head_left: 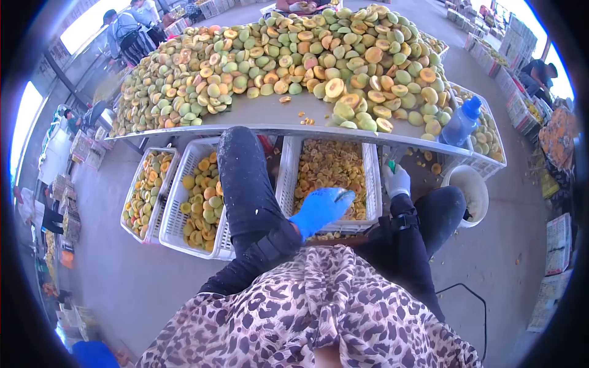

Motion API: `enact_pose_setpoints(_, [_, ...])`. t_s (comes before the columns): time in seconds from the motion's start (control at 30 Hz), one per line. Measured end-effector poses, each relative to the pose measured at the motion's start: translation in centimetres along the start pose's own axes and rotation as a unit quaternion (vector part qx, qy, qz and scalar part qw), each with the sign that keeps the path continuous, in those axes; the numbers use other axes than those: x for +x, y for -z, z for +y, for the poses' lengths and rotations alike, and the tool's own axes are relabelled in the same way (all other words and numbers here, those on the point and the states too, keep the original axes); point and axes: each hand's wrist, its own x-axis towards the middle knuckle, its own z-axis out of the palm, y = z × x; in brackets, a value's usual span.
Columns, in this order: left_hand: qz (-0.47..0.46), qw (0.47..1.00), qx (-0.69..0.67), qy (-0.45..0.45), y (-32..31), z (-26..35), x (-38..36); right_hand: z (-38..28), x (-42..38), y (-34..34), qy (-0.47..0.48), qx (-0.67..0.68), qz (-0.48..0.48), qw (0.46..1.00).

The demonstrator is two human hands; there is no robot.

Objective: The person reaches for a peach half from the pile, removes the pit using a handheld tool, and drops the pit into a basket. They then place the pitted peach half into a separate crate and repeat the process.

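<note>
My left hand (pixel 320 211), in a blue glove, hangs over a white crate (pixel 371 184) of small yellow-brown fruit pieces (pixel 322 162). Its fingers are pressed together, with dark, greyish tips; what they hold, if anything, is too small to make out. Just right of that crate, below the table edge, my right hand (pixel 397 182) wears a white glove and is closed round a small green object (pixel 392 165), whose far end is hidden. Halved green and orange fruit (pixel 276 55) is heaped on the metal table (pixel 261 110) in front.
Two fruit-filled crates (pixel 149 193) (pixel 202 199) stand at the left. A white bucket (pixel 478 195) is by the right knee. On the table's right edge sits a blue bottle (pixel 461 119), beside another fruit crate (pixel 488 161). Several people are in the background.
</note>
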Motion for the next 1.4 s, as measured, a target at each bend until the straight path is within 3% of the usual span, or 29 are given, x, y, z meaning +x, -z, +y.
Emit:
enact_pose_setpoints(0.03, [0.033, 0.997, -0.062, 0.030, 0.8, 0.3, 0.0, -0.9, -0.4, 0.3, 0.005, -0.001, 0.000, 1.000])
enact_pose_setpoints(0.1, [0.065, 0.989, -0.123, 0.053, 2.5, -0.2, 1.3, -2.4, -1.1, 0.5, -0.053, 0.169, -0.073, 0.981])
enact_pose_setpoints(0.17, [0.242, 0.956, -0.157, -0.042, 4.2, -2.1, 3.7, -3.6, -2.9, 0.1, -0.057, 0.244, -0.070, 0.965])
enact_pose_setpoints(0.23, [0.246, 0.964, -0.099, -0.005, 7.0, -3.4, 7.2, -3.3, -3.2, -0.9, 0.049, 0.161, -0.071, 0.983])
enact_pose_setpoints(0.27, [0.281, 0.956, -0.070, -0.052, 7.5, -5.7, 9.7, -4.9, -3.8, -0.5, 0.066, 0.159, -0.058, 0.983])
enact_pose_setpoints(0.37, [0.263, 0.962, -0.073, -0.013, 9.8, -7.9, 16.9, -8.3, -5.0, 1.1, 0.075, 0.146, -0.067, 0.984])
enact_pose_setpoints(0.43, [0.268, 0.956, -0.083, -0.087, 9.6, -9.7, 21.4, -8.9, -5.0, 1.0, 0.103, 0.062, -0.079, 0.990])
enact_pose_setpoints(0.47, [0.260, 0.958, -0.087, -0.081, 8.9, -9.9, 22.6, -9.0, -4.8, 0.9, 0.111, 0.053, -0.089, 0.988])
enact_pose_setpoints(0.53, [0.118, 0.990, -0.043, -0.069, 7.3, -9.1, 24.8, -8.9, -4.4, 0.2, 0.093, 0.041, -0.109, 0.989])
enact_pose_setpoints(0.57, [0.116, 0.990, -0.049, -0.066, 6.7, -8.0, 25.3, -8.9, -3.9, -0.1, 0.085, 0.033, -0.126, 0.988])
enact_pose_setpoints(0.63, [0.014, 0.992, 0.081, 0.092, 5.6, -5.9, 25.1, -9.7, -3.3, -0.4, 0.089, 0.013, -0.135, 0.987])
enact_pose_setpoints(0.7, [0.049, 0.991, 0.077, 0.096, 4.4, -6.4, 26.1, -9.7, -2.6, -0.9, 0.139, -0.057, -0.132, 0.980])
enact_pose_setpoints(0.77, [0.070, 0.987, -0.073, 0.125, 4.3, -7.3, 26.6, -9.4, -2.0, -0.9, 0.136, -0.066, -0.140, 0.979])
enact_pose_setpoints(0.8, [0.068, 0.986, -0.075, 0.132, 4.6, -8.1, 26.2, -9.6, -1.6, -0.7, 0.141, -0.057, -0.137, 0.979])
enact_pose_setpoints(0.83, [0.082, 0.951, -0.261, 0.146, 5.5, -9.3, 25.4, -9.8, -1.2, -0.6, 0.149, -0.046, -0.135, 0.979])
enact_pose_setpoints(0.9, [0.105, 0.782, -0.592, 0.161, 6.8, -11.1, 23.9, -10.6, 0.2, -0.4, 0.150, 0.021, -0.124, 0.981])
enact_pose_setpoints(0.93, [0.109, 0.782, -0.589, 0.172, 6.7, -11.4, 23.1, -11.2, 0.7, -0.3, 0.151, 0.084, -0.108, 0.979])
enact_pose_setpoints(1.0, [0.214, 0.628, -0.740, 0.106, 6.7, -11.2, 21.4, -14.5, 2.0, -0.1, 0.108, 0.186, -0.159, 0.964])
enact_pose_setpoints(1.03, [0.223, 0.629, -0.736, 0.111, 7.3, -10.1, 19.9, -16.6, 2.3, -0.1, 0.086, 0.205, -0.181, 0.958])
enact_pose_setpoints(1.07, [0.289, 0.836, -0.463, 0.048, 8.3, -7.8, 17.7, -17.7, 2.3, -0.9, 0.085, 0.210, -0.188, 0.956])
enact_pose_setpoints(1.1, [0.314, 0.940, -0.134, -0.020, 9.2, -5.5, 15.9, -18.6, 2.1, -1.5, 0.114, 0.193, -0.178, 0.958])
enact_pose_setpoints(1.17, [0.301, 0.939, -0.166, 0.006, 9.7, -3.9, 14.0, -19.4, 1.7, -2.1, 0.144, 0.173, -0.170, 0.959])
enact_pose_setpoints(1.23, [0.318, 0.922, -0.196, -0.100, 9.4, -4.7, 12.8, -19.6, 0.7, -2.3, 0.210, 0.148, -0.117, 0.959])
enact_pose_setpoints(1.27, [0.301, 0.886, -0.340, -0.097, 9.3, -4.8, 12.4, -20.1, 0.1, -1.7, 0.109, 0.193, -0.180, 0.958])
enact_pose_setpoints(1.3, [0.301, 0.886, -0.340, -0.096, 9.5, -4.7, 12.1, -20.1, -0.5, -1.8, 0.109, 0.193, -0.181, 0.958])
enact_pose_setpoints(1.33, [0.250, 0.764, -0.594, -0.023, 9.8, -4.4, 12.0, -20.1, -1.0, -1.7, 0.119, 0.203, -0.189, 0.953])
enact_pose_setpoints(1.37, [0.176, 0.576, -0.796, 0.055, 10.2, -3.9, 11.9, -20.1, -1.5, -1.7, 0.128, 0.213, -0.197, 0.948])
enact_pose_setpoints(1.4, [0.174, 0.574, -0.798, 0.056, 10.3, -3.8, 11.8, -20.2, -2.0, -1.7, 0.136, 0.206, -0.193, 0.950])
